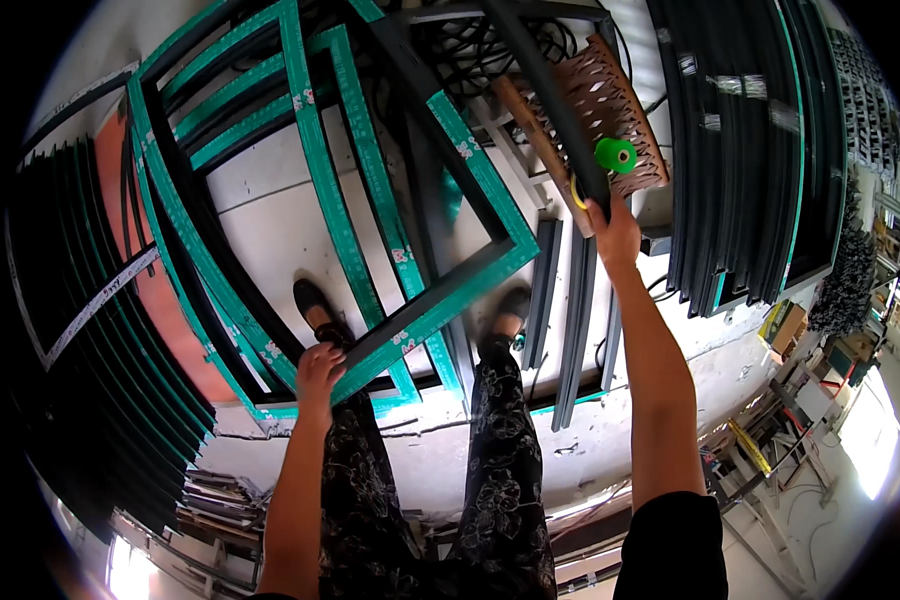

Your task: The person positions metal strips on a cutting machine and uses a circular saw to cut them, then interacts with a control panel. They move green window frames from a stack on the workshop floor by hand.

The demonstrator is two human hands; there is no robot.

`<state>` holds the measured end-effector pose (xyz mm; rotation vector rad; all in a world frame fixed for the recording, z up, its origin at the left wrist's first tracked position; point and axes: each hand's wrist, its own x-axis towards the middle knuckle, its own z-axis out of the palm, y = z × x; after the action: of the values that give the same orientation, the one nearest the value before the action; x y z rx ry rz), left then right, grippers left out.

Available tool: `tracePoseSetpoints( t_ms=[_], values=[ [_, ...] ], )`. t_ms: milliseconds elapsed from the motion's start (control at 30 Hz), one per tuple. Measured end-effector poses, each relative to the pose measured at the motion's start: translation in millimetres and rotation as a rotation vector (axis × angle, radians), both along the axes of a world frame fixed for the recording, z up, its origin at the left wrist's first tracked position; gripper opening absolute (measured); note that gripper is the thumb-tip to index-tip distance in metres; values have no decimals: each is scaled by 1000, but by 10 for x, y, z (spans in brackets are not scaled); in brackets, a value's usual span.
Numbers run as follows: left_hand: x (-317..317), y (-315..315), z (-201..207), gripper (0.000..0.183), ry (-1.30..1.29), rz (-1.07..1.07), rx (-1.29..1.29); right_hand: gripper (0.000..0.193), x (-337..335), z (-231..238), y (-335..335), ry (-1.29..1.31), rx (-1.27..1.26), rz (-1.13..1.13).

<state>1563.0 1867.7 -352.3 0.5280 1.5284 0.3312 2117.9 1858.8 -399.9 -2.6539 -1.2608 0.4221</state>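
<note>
My left hand [320, 378] is closed at the near corner of a rectangular frame [462, 298] faced with green printed film and dark along its inner sides. Its fingers are partly hidden from above. On the right, my right hand [616, 238] grips the near end of a long dark bar [550, 95], which runs away from me past the top edge. Beside these fingers shows part of a yellow ring [577, 194]. A green spool [615, 154] lies just beyond the hand, on a brown lattice-sided crate [610, 90].
More green-faced frames [315, 150] overlap at the left, above my feet. Stacked dark bars [735, 170] stand at the right, and a row of dark frames [80, 320] at the far left. Loose bars [575, 320] lie on the floor near my right foot. Black cables [490, 45] coil at the back.
</note>
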Motion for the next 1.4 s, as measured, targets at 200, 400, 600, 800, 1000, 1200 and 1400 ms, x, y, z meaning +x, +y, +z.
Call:
tracePoseSetpoints(
  t_ms=[200, 400, 600, 800, 1000, 1200, 1400],
  values=[
    [-727, -159, 307, 35, 346, -53, 86, 38, -19, 204, -135, -101, 208, 109],
    [-1308, -242, -84, 22, 504, -76, 284, 39, -530, 967, 144, 359, 294, 159],
    [119, 479, 626, 44, -89, 79, 185, 48, -2347, 1706, 1159, 1291, -98, -9],
    [440, 1561, 870, 63, -467, 585, 128, 65, -3411, 1754, -46, 1233, -337, 219],
    [74, 1790, 371, 48, -224, 476, 8, 56, -3819, 1638, -325, 1372, -368, -139],
    [-841, 1456, -186, 42, 791, -25, 395, 40, -4499, 702, 955, 1168, -20, -35],
    [-1118, 1267, -249, 41, 662, 37, 335, 37, -4939, 385, 1439, 1094, 99, 6]
  ],
)
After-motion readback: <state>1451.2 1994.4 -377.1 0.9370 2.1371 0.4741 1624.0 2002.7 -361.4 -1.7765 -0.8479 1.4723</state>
